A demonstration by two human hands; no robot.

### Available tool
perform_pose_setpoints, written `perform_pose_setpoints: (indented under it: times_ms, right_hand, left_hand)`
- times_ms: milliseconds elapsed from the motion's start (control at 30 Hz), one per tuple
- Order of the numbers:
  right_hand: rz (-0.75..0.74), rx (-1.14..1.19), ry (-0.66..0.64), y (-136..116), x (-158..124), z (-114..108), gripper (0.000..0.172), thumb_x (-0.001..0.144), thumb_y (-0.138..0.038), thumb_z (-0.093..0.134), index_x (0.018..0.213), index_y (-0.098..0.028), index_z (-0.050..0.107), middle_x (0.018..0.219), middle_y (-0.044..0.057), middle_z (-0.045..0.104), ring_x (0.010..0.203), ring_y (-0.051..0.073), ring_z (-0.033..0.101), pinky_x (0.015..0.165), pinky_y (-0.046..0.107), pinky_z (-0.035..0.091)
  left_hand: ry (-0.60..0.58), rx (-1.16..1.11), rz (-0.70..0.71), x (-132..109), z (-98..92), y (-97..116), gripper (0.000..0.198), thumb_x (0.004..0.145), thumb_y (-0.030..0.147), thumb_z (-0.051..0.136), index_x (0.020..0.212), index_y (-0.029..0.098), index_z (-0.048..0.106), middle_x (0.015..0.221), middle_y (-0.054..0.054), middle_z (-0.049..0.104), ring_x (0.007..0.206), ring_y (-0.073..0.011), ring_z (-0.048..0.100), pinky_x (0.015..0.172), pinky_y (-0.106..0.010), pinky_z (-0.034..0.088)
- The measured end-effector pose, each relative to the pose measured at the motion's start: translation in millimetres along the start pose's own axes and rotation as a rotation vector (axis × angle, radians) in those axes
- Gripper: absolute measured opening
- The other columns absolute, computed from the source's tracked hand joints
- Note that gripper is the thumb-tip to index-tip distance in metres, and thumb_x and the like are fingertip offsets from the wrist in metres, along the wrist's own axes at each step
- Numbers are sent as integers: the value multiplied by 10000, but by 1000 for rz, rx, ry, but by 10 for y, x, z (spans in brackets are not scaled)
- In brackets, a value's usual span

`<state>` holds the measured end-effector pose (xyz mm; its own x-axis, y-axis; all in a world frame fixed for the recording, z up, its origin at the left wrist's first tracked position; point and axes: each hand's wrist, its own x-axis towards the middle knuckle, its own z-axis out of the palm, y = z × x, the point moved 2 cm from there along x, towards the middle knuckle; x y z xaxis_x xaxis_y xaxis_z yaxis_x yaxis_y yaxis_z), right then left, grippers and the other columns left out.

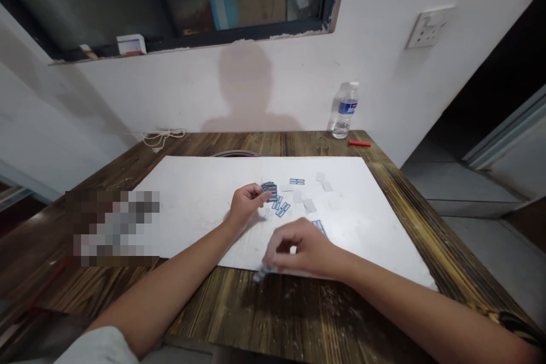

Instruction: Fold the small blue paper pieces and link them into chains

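Note:
My left hand point(248, 202) is closed on a small stack of blue-and-grey printed cards point(270, 191), pinched between thumb and fingers above the white board point(191, 182). Nearer to me, my right hand point(298, 245) pinches one small card point(261, 273), smeared by motion, over the board's front edge. Several loose cards lie on the board: two blue-patterned ones point(282, 209) beside the stack, another point(297, 181) farther back, and one point(319, 227) partly hidden behind my right hand. Some pale, plain-faced cards point(309, 205) are scattered to the right of the stack.
The board rests on a dark wooden table point(239, 307). Along the back stand a water bottle point(345, 111) and a red stick-like object point(359, 143); a white cord point(163, 137) lies at the back left. A wall with a window is behind. A blurred-out patch covers the left side.

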<state>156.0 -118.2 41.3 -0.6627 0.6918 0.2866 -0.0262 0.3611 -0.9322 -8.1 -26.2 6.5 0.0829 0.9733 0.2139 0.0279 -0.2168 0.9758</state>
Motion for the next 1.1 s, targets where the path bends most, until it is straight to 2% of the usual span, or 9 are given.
perform_pose_setpoints:
  times_ms: [100,167,267,400,567,700,900,1033,1100]
  right_hand:
    - [167,358,392,78,54,-113,203,741,-347,747,774,-174,647,587,-20,648,521,125,637,510,242,525]
    - [214,502,574,149,79,-173,280,665,-346,813,772,-167,625,612,-21,652,532,130,648,535,256,547]
    - [259,640,731,240,97,-229,362,580,-326,867,768,-159,606,674,-23,652,553,128,661,564,257,566]
    - [270,703,846,314,92,-261,402,545,-304,881,772,-169,579,664,-39,631,583,137,676,605,269,586]
    - [267,592,871,381,58,-257,377,601,-328,844,759,-184,534,638,-46,614,585,145,677,628,298,596]
    - [255,390,815,387,24,-223,312,695,-348,776,777,-191,519,605,-32,631,566,154,671,600,293,571]
    - [197,158,766,376,6,-202,247,744,-349,716,760,-201,519,625,-31,606,562,143,625,554,265,498]
    - [100,-194,736,366,-3,-215,151,847,-346,620,824,-207,568,797,24,647,734,172,619,677,318,523]
    - [27,-454,613,360,1,-179,129,882,-328,585,944,-216,596,959,65,668,942,227,611,831,406,522]
  left_hand:
    - [-43,-20,-16,-20,17,10,355,637,393,827,588,155,568,518,33,529,500,-84,460,516,-215,352]
    - [-64,-29,-30,-30,27,15,364,620,406,836,598,152,576,536,28,541,510,-90,477,523,-220,368]
    - [-112,-71,-33,-40,42,23,389,593,437,846,611,149,586,572,14,568,521,-97,494,520,-226,382]
    - [-198,-78,-63,-62,67,33,391,591,425,852,612,148,577,567,12,575,512,-91,495,518,-221,379]
    - [-295,-62,-106,-75,88,2,424,575,440,859,590,147,552,564,1,585,513,-103,516,518,-228,387]
    - [-323,-63,-84,-72,79,-19,422,570,422,867,590,141,553,585,-3,586,545,-107,532,546,-233,394]
    - [-365,-49,-81,-104,99,0,389,599,409,856,610,144,571,594,-8,600,546,-113,551,544,-237,407]
    - [-204,-130,-86,-63,82,-9,371,627,411,837,640,154,570,580,3,606,495,-100,534,514,-231,411]
    - [-80,-157,-56,-16,45,-25,356,646,413,822,643,159,572,528,20,576,471,-89,505,502,-221,394]
